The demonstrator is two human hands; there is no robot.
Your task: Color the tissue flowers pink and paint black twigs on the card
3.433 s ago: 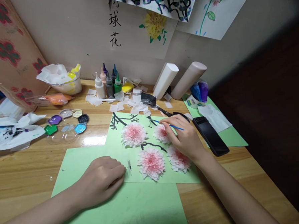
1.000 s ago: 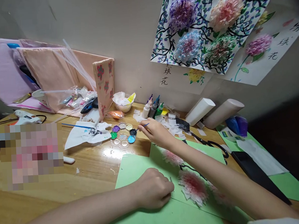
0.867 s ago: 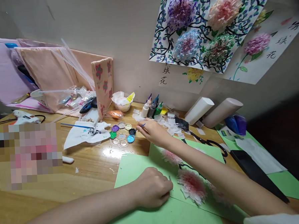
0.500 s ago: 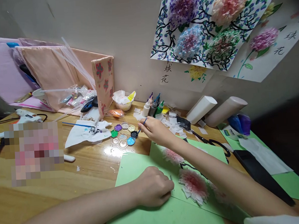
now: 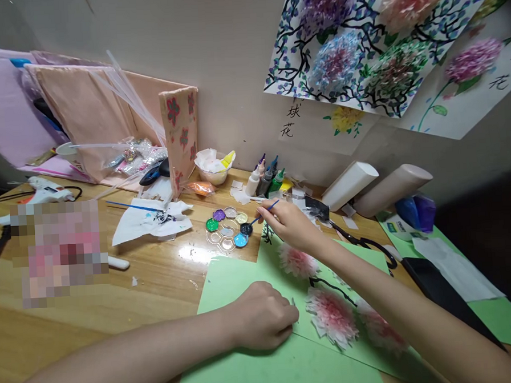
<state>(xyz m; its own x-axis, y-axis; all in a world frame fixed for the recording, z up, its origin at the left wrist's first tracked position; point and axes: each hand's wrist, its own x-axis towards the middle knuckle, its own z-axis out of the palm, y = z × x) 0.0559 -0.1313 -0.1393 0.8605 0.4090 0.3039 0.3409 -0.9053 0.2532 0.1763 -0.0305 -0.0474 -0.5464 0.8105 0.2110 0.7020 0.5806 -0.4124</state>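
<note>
My right hand (image 5: 285, 221) pinches a thin blue paintbrush (image 5: 268, 209), its tip at the black well of a flower-shaped paint palette (image 5: 226, 230). Purple, green, blue and pale yellow paint fill other wells. Lower down, my left hand (image 5: 266, 316) rests closed on green paper (image 5: 230, 364); a small thin piece pokes up by its fingers, too small to name. Pink and white paper flowers (image 5: 331, 316) lie on a green sheet between my arms, joined by a painted black branch (image 5: 335, 289). Part of that sheet is hidden beneath my right forearm.
Behind the palette stand paint bottles (image 5: 266, 182) and a bowl of paper (image 5: 213, 166). Black scissors (image 5: 361, 242) and two rolls (image 5: 351, 185) are at right. A stained tissue (image 5: 150, 223) with a brush, a glue gun (image 5: 47, 191) and a pink box (image 5: 182, 138) are at left.
The palette has shifted rightward in view, with my right hand and the brush, whose tip is now at the black paint. The camera view has moved slightly. My left hand stays on the paper.
</note>
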